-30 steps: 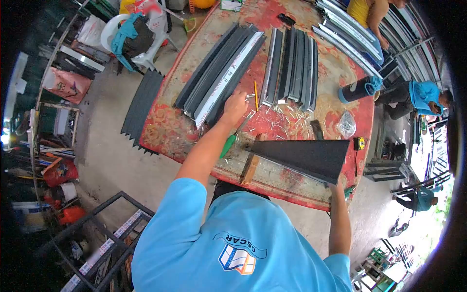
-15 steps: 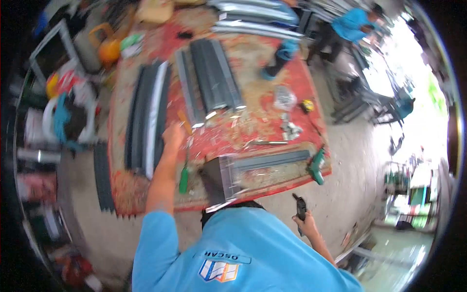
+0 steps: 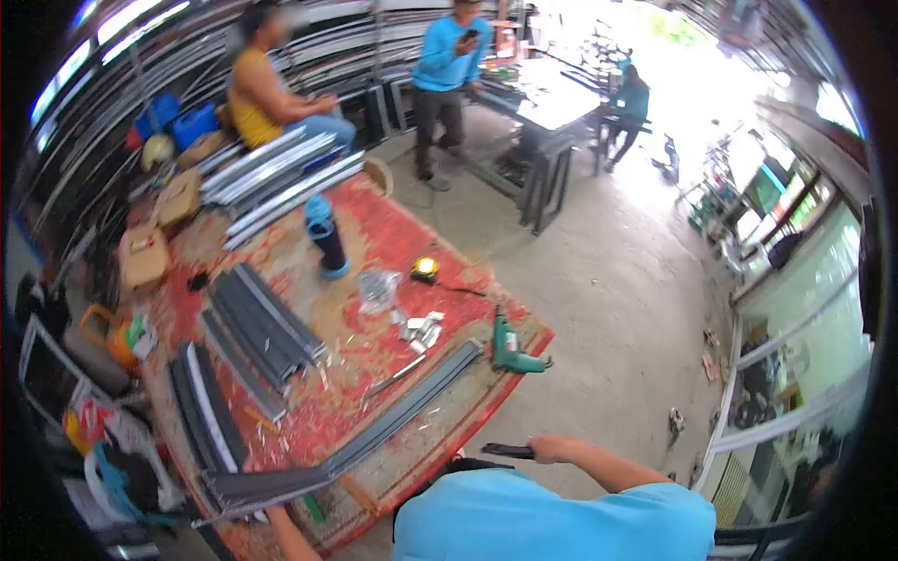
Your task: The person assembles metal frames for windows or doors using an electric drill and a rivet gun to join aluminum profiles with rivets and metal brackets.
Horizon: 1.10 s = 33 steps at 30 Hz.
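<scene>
My right hand point(image 3: 552, 449) is closed around a slim black hand tool point(image 3: 508, 451), held out past the table edge; the tool's exact kind does not show. My left forearm reaches over the table's near left, passing behind a dark grey metal profile point(image 3: 267, 481). That profile covers most of my left hand point(image 3: 251, 463), fingers included, so its grip cannot be told. From the profile a long grey strip point(image 3: 402, 416) runs along the near edge to a green power drill point(image 3: 513, 346). A green handle point(image 3: 313, 508) shows beside my left arm.
On the red, worn table point(image 3: 374, 196) lie dark profiles point(image 3: 257, 318), a tape measure point(image 3: 425, 269), small metal pieces point(image 3: 421, 329) and a plastic bag point(image 3: 378, 291). A dark bottle with blue ends point(image 3: 325, 238) stands there. Beyond are a seated person point(image 3: 262, 84) and a standing person point(image 3: 449, 75).
The view has swung to the right and up, bringing in more of the workshop and people. My left hand, seen before near an orange stick, is now mostly hidden. My right hand keeps the black tool.
</scene>
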Tool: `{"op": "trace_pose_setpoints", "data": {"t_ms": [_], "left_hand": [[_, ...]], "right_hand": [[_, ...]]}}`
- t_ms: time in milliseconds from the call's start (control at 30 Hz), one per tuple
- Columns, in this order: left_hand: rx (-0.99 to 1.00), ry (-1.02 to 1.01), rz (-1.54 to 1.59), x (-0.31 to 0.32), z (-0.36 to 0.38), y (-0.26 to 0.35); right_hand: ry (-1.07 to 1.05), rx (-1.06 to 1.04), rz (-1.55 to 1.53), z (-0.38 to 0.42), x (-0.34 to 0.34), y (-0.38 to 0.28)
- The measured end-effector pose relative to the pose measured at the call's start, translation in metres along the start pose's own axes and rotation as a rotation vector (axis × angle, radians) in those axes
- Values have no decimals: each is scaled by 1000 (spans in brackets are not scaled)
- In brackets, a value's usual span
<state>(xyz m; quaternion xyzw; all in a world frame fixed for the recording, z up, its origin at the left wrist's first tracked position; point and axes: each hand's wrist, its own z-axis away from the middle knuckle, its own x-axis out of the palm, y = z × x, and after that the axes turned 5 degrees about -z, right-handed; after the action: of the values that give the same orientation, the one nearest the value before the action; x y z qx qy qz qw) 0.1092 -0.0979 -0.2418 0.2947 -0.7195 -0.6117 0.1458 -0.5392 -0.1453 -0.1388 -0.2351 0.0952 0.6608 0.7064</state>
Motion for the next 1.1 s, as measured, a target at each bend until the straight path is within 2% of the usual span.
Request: {"op": "trace_pose_setpoints", "data": {"t_ms": [33,67,100,133,267,300,333,400,467,500,567,600,667,700,767,833,900,967,1000,1067,1100], "left_hand": [[-254,204,115,2,20,7],[-516,408,222,6,44,39],[-544,366,129,14,64,74],[-526,339,130,19,90,83],[-213,-569,-694,33,188,114],[-373,-508,-508,59,195,143],[-527,-441,-318,93,190,176],[-913,-96,208,140,175,213],[-565,-370,-156,156,149,222],[-483,-296,-374,170,135,234],[15,-340,-546,174,130,215],[28,-341,-551,174,124,201],[483,-260,-811,176,114,180],[488,-261,-808,185,111,200],[-508,-179,-28,213,103,260],[-503,-156,-7,224,98,262],[-499,-130,15,230,94,246],[89,-260,-198,225,94,211],[88,-258,-195,230,91,223],[-709,-144,182,241,83,259],[-708,-139,183,242,85,253]], "right_hand": [[47,-101,-15,-8,0,-4],[97,-204,-23,-16,-5,-16],[69,-262,-46,2,-28,-41],[38,-327,-63,22,-49,-66],[139,-587,-119,19,-66,-108],[154,-680,-88,22,-72,-120],[161,-687,-93,21,-74,-130],[73,-794,-98,18,-78,-145],[84,-860,-102,-3,-72,-147],[72,-920,-101,-10,-69,-149],[55,-914,-120,4,-82,-152],[81,-943,-129,2,-82,-149],[112,-969,-137,4,-86,-147],[88,-942,-144,9,-91,-147],[72,-907,-155,27,-100,-142],[164,-951,-252,51,-106,-139],[225,-949,-244,29,-92,-132],[281,-946,-229,23,-87,-127],[274,-941,-244,26,-87,-127],[263,-942,-255,34,-90,-127],[237,-929,-279,39,-92,-128]]}}
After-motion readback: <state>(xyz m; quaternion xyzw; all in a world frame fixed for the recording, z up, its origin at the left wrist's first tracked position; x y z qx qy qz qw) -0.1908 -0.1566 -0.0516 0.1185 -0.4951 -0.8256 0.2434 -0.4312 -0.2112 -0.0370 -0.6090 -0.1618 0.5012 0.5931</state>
